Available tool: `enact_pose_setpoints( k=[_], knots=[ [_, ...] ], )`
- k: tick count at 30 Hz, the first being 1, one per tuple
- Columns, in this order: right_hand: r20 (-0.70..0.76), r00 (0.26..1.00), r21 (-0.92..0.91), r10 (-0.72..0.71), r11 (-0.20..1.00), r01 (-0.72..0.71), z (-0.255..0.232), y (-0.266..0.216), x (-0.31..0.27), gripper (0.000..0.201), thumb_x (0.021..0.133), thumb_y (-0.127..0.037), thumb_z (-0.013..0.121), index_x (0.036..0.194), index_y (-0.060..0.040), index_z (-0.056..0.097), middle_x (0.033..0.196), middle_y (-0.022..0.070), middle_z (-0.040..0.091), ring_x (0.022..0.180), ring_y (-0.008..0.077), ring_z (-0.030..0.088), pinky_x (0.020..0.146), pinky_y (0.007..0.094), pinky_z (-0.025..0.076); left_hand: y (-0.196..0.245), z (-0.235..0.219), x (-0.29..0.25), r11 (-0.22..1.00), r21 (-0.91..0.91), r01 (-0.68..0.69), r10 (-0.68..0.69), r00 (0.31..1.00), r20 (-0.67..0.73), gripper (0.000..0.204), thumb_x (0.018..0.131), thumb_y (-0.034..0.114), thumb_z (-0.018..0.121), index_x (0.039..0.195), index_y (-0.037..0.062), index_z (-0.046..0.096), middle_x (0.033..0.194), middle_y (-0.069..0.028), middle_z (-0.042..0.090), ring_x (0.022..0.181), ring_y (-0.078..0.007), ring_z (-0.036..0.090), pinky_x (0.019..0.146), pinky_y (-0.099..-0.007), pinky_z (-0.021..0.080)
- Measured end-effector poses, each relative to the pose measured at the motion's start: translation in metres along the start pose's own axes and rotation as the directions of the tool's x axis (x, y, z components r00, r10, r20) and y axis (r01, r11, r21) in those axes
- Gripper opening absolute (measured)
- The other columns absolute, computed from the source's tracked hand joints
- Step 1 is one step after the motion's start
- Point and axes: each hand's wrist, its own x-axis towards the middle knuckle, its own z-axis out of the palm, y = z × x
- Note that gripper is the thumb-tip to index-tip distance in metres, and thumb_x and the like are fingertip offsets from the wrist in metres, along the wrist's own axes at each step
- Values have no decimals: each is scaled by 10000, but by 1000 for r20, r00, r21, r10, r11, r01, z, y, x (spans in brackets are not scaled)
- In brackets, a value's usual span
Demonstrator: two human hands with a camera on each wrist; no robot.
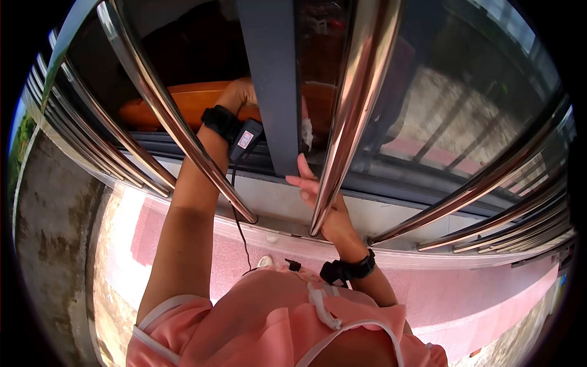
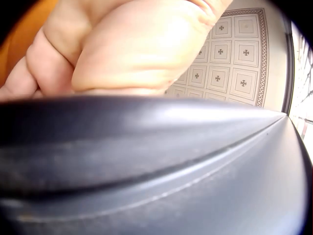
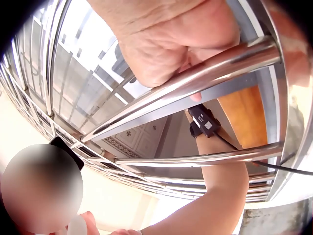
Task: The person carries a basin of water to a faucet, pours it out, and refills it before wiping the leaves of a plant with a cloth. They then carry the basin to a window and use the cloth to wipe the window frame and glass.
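Observation:
My left hand (image 1: pixel 246 93) reaches between the metal bars and around the grey window frame upright (image 1: pixel 269 85). Its palm and bent fingers show above the dark frame edge (image 2: pixel 146 132) in the left wrist view. Beyond the upright, fingers (image 1: pixel 304 109) appear through the glass at a crumpled white cloth (image 1: pixel 307 131); the upright hides the rest of that hand. My right hand (image 1: pixel 333 220) is behind a thick shiny bar (image 1: pixel 351 122), close to the glass, its index finger extended. Its palm faces the right wrist camera, and the bar (image 3: pixel 195 73) covers part of the fingers.
More curved bars (image 1: pixel 153 85) stand to both sides. An orange wooden surface (image 1: pixel 189 101) lies inside the window. A black cable (image 1: pixel 239 226) hangs from the left wrist device (image 1: pixel 247 137). A pale sill (image 1: pixel 269 192) runs below the frame, above pink ground (image 1: pixel 440 281).

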Motion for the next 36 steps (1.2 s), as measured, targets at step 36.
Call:
enact_pose_setpoints(
  k=[36],
  knots=[
    [69,981,-83,182,981,-176,3,-23,-3,367,872,58,393,1192,-25,552,1489,79,124,1341,123,163,987,205,240,60,77,133,556,830,41,-666,620,415,263,788,117,667,984,-48,613,898,-84,642,760,-122,603,646,-226,491]
  ],
)
